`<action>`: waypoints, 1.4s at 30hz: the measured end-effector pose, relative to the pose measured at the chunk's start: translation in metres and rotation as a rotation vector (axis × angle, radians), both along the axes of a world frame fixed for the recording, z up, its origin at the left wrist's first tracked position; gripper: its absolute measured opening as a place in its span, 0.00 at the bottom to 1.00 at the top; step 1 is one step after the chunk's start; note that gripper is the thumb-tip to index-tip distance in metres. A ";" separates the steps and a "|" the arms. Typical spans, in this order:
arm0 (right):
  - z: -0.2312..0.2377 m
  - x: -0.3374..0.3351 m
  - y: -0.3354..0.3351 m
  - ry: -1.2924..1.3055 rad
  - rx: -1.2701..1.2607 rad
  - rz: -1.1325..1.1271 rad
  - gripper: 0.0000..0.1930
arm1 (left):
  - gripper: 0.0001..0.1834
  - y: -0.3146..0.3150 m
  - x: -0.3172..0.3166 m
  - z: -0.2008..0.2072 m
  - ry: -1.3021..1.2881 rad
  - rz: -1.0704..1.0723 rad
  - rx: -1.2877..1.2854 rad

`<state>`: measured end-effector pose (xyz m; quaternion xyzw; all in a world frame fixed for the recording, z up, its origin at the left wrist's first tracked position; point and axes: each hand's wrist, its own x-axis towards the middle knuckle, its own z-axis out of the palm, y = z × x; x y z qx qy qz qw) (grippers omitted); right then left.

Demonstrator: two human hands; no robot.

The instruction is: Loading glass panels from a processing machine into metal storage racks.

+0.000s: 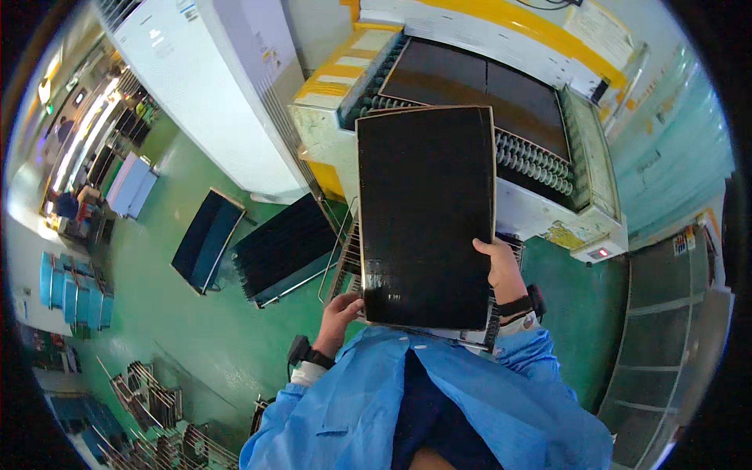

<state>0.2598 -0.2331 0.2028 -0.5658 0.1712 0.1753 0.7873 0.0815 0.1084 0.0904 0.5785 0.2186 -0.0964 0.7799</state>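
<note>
Bottom centre: blue coat sleeves, a dark band on each wrist. Left hand (338, 312) closed on the lower-left corner of the black panel (427, 215); right hand (501, 266) clamped on its right edge, thumb over the front face. Panel sits mid-frame, held flat toward the camera, tan rim visible. Directly under it – a wire rack (345, 262) holding more dark sheets. Left of that, a stack of black panels (283, 244) and a blue-framed cart (205, 239) on the green floor (188, 329). Beyond, upper centre – a roller conveyor machine (540, 160) with yellow trim, dark sheets on its rollers.
</note>
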 end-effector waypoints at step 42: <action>-0.098 -0.138 -0.156 -0.592 -0.917 0.058 0.23 | 0.23 0.060 0.082 0.099 -0.198 -0.020 -0.136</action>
